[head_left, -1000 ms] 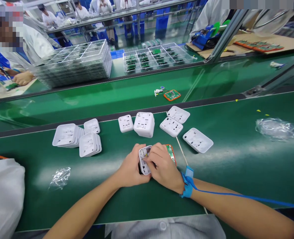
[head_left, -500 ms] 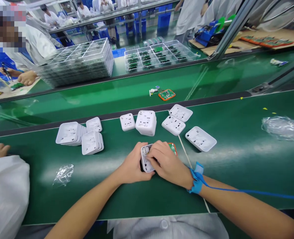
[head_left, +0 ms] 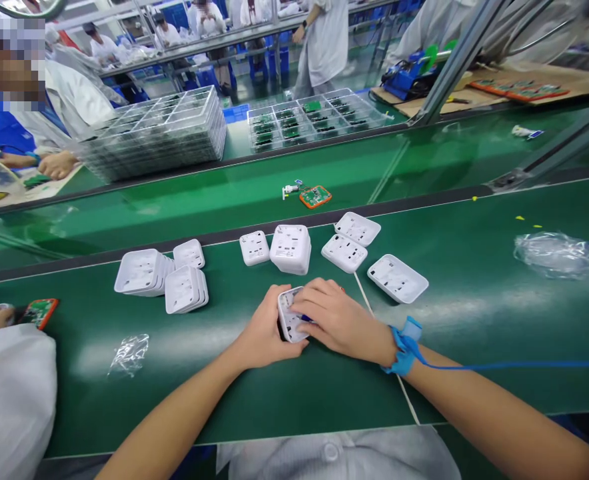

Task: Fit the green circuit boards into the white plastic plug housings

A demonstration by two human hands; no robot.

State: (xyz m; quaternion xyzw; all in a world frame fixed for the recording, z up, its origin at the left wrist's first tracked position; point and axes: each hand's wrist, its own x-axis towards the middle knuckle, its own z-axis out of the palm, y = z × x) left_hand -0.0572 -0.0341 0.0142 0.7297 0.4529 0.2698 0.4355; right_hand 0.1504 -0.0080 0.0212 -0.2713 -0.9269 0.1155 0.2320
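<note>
My left hand [head_left: 263,330] grips the left side of a white plastic housing [head_left: 288,317] that rests on the green bench. My right hand [head_left: 337,319] lies over the housing's right part, fingers curled and pressing into its open inside; what sits under them is hidden. A blue wrist strap [head_left: 404,347] with a blue cord is on my right wrist. Just beyond my hands stand a white cube-shaped socket body [head_left: 290,248] and loose white covers [head_left: 345,252].
Stacks of white covers [head_left: 142,271] lie left of centre. A crumpled plastic bag [head_left: 128,352] lies near left, another bag [head_left: 554,252] at right. An orange-edged circuit board [head_left: 315,196] rides the far belt. A co-worker's sleeve [head_left: 9,393] and board [head_left: 39,311] are at left. Clear trays [head_left: 159,127] stand behind.
My right hand has slid further over the housing, hiding the orange-edged board seen beside it before. The board on the far belt has moved left. A board appeared by the co-worker's hand.
</note>
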